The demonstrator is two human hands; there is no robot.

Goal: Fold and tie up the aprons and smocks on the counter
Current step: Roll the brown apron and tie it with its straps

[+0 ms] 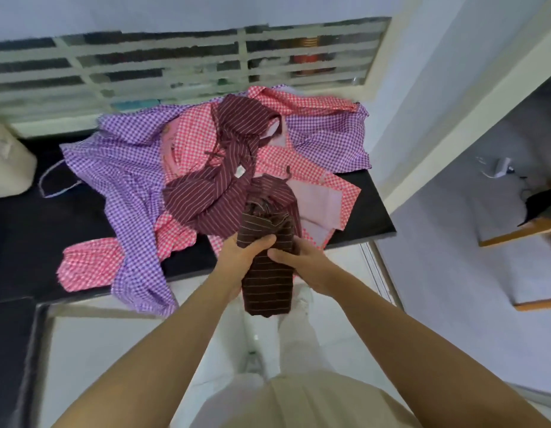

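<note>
Fingers (263, 240) of the left hand (240, 261) curl over a dark striped bundle (268, 282) while the right hand (302, 264) wraps it from the other side, thumb laid across the cloth, as I follow through the head camera; both grip the bundle at about mid-length. It is a garment folded narrow, held just past the front edge of the black counter (373, 211) with its upper end above the counter and its lower end over the floor. I judge it is held off the surface so that a strap can pass round it, though I cannot tell whether any tie is on yet. Behind it lies the unfolded heap: a maroon striped apron (224, 180) sprawls on top of a red checked smock (298, 165) and a purple checked smock (122, 168) that spills over the counter's front edge, so I reckon most of the job is left. The maroon cloth reaches right up to the bundle's upper end and could snag a tie; whether the two are joined I cannot tell. A white cord loop (51, 185) lies near a pale bag (5, 162) at the left, a louvred window (175, 63) runs behind, and wooden furniture (521, 233) stands well apart on the right
</note>
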